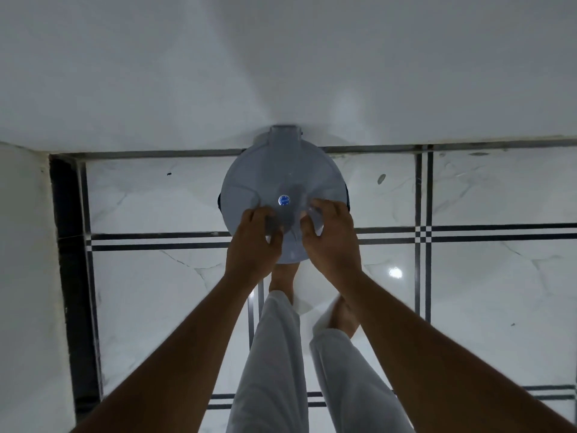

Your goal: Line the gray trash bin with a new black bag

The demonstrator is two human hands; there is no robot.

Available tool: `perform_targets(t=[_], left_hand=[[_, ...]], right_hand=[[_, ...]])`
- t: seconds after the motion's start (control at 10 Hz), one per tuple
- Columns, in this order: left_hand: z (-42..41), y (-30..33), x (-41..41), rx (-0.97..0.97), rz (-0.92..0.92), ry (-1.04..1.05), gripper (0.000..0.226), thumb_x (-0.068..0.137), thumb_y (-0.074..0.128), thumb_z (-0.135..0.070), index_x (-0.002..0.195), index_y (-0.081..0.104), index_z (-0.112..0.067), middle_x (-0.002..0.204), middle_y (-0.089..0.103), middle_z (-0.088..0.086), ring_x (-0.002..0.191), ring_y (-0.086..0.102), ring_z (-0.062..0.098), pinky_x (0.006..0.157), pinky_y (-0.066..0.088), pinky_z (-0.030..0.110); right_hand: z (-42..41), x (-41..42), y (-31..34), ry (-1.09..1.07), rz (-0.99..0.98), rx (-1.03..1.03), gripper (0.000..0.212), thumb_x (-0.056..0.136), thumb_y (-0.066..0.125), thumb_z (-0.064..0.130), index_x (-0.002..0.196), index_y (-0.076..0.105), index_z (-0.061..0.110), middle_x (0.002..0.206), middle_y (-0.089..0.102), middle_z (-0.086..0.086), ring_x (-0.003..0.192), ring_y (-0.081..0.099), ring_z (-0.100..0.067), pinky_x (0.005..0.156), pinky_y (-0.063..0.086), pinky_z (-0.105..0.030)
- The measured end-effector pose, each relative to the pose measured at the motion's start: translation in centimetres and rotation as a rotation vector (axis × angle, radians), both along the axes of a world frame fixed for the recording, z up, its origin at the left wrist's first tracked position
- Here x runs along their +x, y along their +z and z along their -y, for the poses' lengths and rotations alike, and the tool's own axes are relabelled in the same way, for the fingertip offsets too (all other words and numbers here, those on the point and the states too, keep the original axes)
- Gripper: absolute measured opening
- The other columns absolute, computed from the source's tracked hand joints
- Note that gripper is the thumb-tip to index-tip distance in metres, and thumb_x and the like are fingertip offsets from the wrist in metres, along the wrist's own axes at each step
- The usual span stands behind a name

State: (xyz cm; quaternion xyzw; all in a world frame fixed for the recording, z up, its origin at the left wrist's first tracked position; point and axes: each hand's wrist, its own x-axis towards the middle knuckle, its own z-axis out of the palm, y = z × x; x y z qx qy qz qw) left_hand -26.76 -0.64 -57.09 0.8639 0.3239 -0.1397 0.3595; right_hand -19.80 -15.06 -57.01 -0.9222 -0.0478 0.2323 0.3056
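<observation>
Gray trash bin [282, 179] under both hands

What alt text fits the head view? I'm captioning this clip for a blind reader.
Seen from above, a person's left hand and right hand rest on the closed lid of a round gray trash bin standing against a white wall. Slivers of black show at the bin's sides, over the white marble tile floor.
</observation>
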Motion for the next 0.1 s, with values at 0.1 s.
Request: perform_targets(t=[0.1], left_hand=[[-0.05, 1.96, 1.02, -0.072, -0.001, 0.058, 0.034, 0.103, 0.072, -0.032, 0.132, 0.066, -0.016, 0.129, 0.073, 0.004, 0.116, 0.071, 0.026, 0.100, 0.055, 0.032]], right_hand=[[0.49, 1.16, 2.60, -0.101, -0.063, 0.084, 0.031, 0.108, 0.069, 0.036, 0.133, 0.074, 0.018, 0.132, 0.078, -0.002, 0.120, 0.074, -0.023, 0.107, 0.061, -0.041]])
